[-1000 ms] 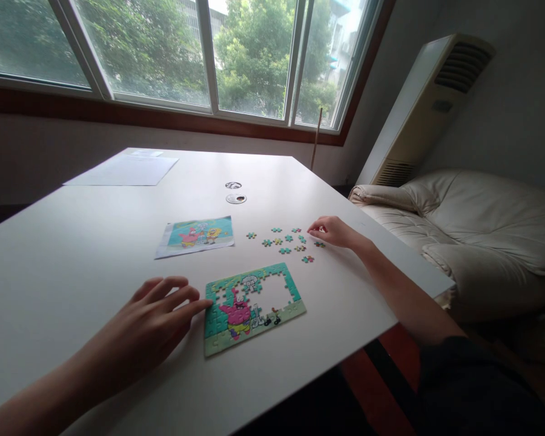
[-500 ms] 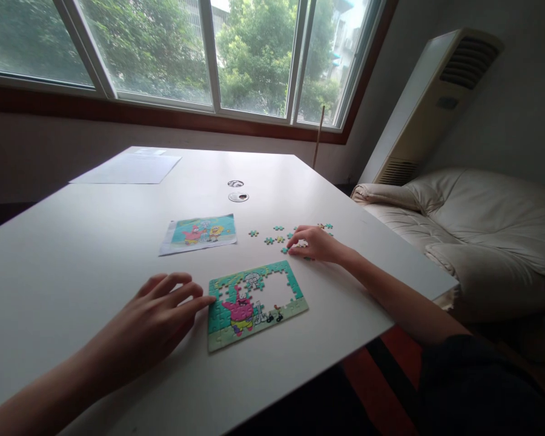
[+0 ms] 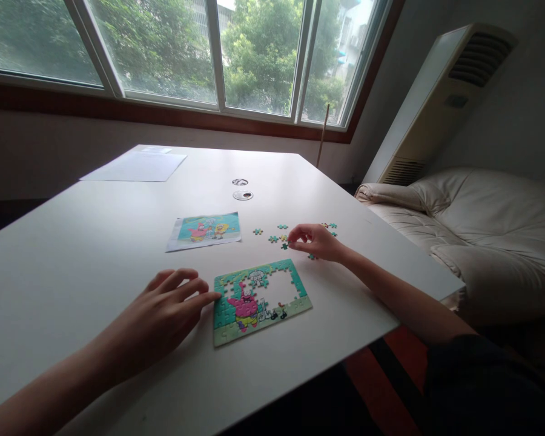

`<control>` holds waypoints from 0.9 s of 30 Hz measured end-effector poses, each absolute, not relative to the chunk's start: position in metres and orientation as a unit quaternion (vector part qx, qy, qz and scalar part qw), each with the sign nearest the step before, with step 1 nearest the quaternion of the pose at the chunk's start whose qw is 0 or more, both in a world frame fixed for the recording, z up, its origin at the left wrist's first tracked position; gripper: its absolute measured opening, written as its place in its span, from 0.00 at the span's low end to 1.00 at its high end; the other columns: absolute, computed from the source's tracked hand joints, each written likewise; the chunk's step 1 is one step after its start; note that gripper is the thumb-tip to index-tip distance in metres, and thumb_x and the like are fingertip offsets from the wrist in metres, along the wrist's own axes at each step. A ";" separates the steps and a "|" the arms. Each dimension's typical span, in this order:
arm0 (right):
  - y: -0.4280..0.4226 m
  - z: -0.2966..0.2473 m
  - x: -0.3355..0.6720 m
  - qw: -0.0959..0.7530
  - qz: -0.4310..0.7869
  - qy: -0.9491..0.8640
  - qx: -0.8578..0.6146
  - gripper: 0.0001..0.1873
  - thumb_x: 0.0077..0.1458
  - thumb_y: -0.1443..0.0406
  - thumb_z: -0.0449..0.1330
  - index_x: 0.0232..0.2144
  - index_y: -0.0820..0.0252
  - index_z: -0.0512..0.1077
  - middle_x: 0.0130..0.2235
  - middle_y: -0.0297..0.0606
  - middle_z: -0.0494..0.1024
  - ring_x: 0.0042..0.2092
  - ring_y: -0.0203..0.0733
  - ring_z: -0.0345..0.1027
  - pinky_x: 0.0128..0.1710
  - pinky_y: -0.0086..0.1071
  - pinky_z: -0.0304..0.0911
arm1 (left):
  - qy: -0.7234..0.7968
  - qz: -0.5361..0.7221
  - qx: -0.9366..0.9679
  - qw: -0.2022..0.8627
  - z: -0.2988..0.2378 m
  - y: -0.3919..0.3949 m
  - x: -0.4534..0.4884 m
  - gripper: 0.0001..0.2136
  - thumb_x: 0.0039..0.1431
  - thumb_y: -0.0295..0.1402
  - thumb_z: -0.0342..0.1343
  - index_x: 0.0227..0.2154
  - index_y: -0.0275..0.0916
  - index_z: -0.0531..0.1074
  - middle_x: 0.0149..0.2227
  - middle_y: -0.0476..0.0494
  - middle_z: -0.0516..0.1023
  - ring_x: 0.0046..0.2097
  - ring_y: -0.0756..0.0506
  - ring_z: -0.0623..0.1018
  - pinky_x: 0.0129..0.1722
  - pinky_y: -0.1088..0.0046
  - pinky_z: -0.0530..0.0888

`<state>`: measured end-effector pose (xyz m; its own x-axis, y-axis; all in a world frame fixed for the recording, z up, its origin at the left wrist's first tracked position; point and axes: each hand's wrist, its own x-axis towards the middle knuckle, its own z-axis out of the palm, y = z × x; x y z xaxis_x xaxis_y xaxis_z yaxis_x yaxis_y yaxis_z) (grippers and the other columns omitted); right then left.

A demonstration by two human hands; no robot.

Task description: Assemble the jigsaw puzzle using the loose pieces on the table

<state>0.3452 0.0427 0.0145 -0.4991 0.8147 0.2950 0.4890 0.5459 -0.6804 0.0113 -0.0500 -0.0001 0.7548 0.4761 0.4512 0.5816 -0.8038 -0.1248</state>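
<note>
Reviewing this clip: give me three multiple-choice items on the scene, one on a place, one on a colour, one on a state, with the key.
1. Where does the reference picture lie on the table?
A. beyond the puzzle, toward the window
B. on the sofa
C. under the puzzle

2. What colour is the big figure in the puzzle?
A. black
B. pink
C. orange

3. What state is the puzzle in?
A. finished
B. all loose
C. partly built, with a gap

Key:
1 A, it lies farther up the table.
2 B, the figure is pink.
3 C, white table shows through the upper right, while the left hand touches its edge and the right hand pinches a loose piece.
</note>
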 end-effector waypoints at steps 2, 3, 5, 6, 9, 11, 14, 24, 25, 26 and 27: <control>0.042 0.017 0.343 0.330 0.301 -0.806 -0.388 0.11 0.50 0.62 0.60 0.33 0.63 0.76 0.27 0.35 0.75 0.25 0.30 0.59 0.25 0.26 0.54 | -0.292 -0.203 -0.926 0.123 0.000 -0.051 0.011 0.12 0.60 0.28 0.47 0.42 0.46 0.73 0.36 0.46 0.77 0.43 0.42 0.71 0.40 0.66 0.65; 0.042 0.017 0.342 0.340 0.317 -0.798 -0.385 0.12 0.50 0.61 0.60 0.34 0.63 0.76 0.27 0.35 0.75 0.24 0.29 0.58 0.24 0.26 0.54 | -0.294 -0.201 -0.927 0.121 0.000 -0.051 0.012 0.12 0.60 0.28 0.47 0.42 0.46 0.73 0.36 0.46 0.77 0.43 0.42 0.71 0.40 0.66 0.65; 0.041 0.018 0.341 0.353 0.341 -0.783 -0.383 0.13 0.50 0.60 0.60 0.35 0.63 0.77 0.27 0.36 0.76 0.23 0.28 0.56 0.22 0.27 0.53 | -0.297 -0.201 -0.926 0.121 0.000 -0.051 0.012 0.12 0.61 0.28 0.47 0.42 0.46 0.73 0.36 0.45 0.77 0.43 0.42 0.71 0.40 0.66 0.65; 0.041 0.017 0.341 0.357 0.349 -0.777 -0.383 0.14 0.50 0.59 0.60 0.35 0.63 0.77 0.28 0.36 0.76 0.23 0.28 0.56 0.21 0.27 0.53 | -0.294 -0.202 -0.926 0.122 0.000 -0.051 0.012 0.12 0.61 0.28 0.47 0.42 0.46 0.73 0.36 0.45 0.77 0.43 0.42 0.71 0.40 0.66 0.65; 0.040 0.016 0.340 0.362 0.359 -0.771 -0.381 0.14 0.49 0.59 0.61 0.35 0.62 0.77 0.30 0.38 0.77 0.24 0.29 0.58 0.22 0.27 0.54 | -0.288 -0.202 -0.927 0.127 0.000 -0.051 0.012 0.12 0.61 0.28 0.47 0.43 0.45 0.73 0.36 0.45 0.76 0.43 0.42 0.71 0.40 0.66 0.65; 0.039 0.016 0.340 0.359 0.358 -0.774 -0.380 0.14 0.49 0.59 0.61 0.35 0.63 0.77 0.32 0.39 0.78 0.26 0.30 0.60 0.24 0.28 0.55 | -0.286 -0.200 -0.928 0.131 0.000 -0.051 0.012 0.12 0.61 0.27 0.47 0.43 0.45 0.73 0.36 0.45 0.76 0.43 0.42 0.70 0.40 0.66 0.64; 0.039 0.018 0.340 0.351 0.343 -0.783 -0.382 0.14 0.50 0.59 0.61 0.36 0.63 0.77 0.30 0.38 0.78 0.25 0.30 0.58 0.24 0.27 0.55 | -0.282 -0.198 -0.928 0.139 0.000 -0.051 0.012 0.12 0.61 0.27 0.47 0.43 0.44 0.73 0.36 0.45 0.76 0.43 0.41 0.70 0.40 0.66 0.65; 0.050 0.010 0.349 0.289 0.243 -0.797 -0.472 0.10 0.49 0.63 0.61 0.33 0.62 0.78 0.28 0.36 0.78 0.25 0.30 0.59 0.26 0.26 0.54 | -0.269 -0.189 -0.932 0.155 -0.001 -0.050 0.011 0.12 0.61 0.26 0.46 0.43 0.43 0.72 0.36 0.45 0.76 0.43 0.41 0.69 0.39 0.66 0.65; 0.050 0.009 0.349 0.281 0.226 -0.799 -0.481 0.09 0.49 0.64 0.61 0.33 0.62 0.78 0.28 0.36 0.78 0.26 0.31 0.60 0.27 0.26 0.55 | -0.270 -0.188 -0.931 0.156 -0.001 -0.050 0.011 0.12 0.61 0.26 0.46 0.43 0.43 0.72 0.36 0.45 0.76 0.44 0.41 0.69 0.40 0.66 0.65; 0.050 0.008 0.349 0.273 0.208 -0.801 -0.490 0.09 0.49 0.65 0.61 0.32 0.61 0.78 0.29 0.36 0.79 0.26 0.31 0.61 0.28 0.26 0.56 | -0.273 -0.186 -0.931 0.156 -0.001 -0.050 0.011 0.12 0.61 0.26 0.46 0.43 0.43 0.72 0.36 0.45 0.76 0.44 0.41 0.69 0.40 0.65 0.64; 0.050 0.007 0.349 0.266 0.191 -0.803 -0.498 0.09 0.49 0.66 0.60 0.32 0.61 0.78 0.29 0.35 0.79 0.27 0.31 0.62 0.29 0.26 0.56 | -0.277 -0.183 -0.931 0.154 -0.001 -0.050 0.011 0.12 0.61 0.26 0.46 0.43 0.43 0.72 0.37 0.45 0.76 0.44 0.41 0.69 0.40 0.65 0.64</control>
<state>0.3487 0.0496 0.0071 -0.3635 0.9011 0.2364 0.6978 0.4315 -0.5718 0.0112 -0.0501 -0.0011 0.7793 0.4597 0.4259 0.5726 -0.7986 -0.1857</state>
